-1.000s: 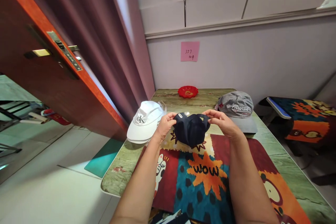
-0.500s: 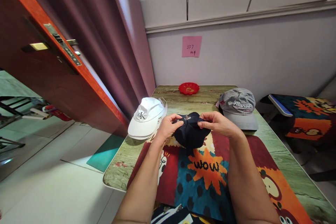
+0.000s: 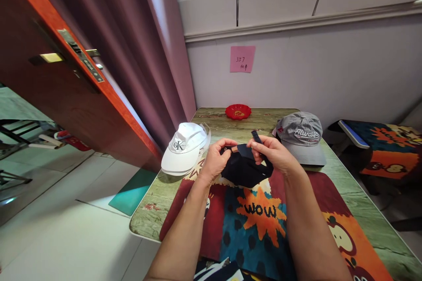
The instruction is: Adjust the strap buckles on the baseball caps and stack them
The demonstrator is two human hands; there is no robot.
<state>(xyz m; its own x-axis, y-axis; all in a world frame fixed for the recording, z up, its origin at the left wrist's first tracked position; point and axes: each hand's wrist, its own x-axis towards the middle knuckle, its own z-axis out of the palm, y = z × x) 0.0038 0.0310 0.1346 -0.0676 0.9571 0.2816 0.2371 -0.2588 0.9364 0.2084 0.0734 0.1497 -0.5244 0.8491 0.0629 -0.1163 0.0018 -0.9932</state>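
So, partway by my read: dark baseball cap (image 3: 245, 173) was in hand midway between the counter's (image 3: 148, 217) left and right edges. Left grip (image 3: 216, 160) pinched its rim, right grip (image 3: 272, 153) clamped its strap (image 3: 256, 136); strap end looked loose, fastening not yet done.

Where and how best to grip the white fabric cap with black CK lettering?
Probably pinch the white cap by its brim from the near left side: the brim looks thin and juts toward the viewer, unobstructed, while the crown is domed.
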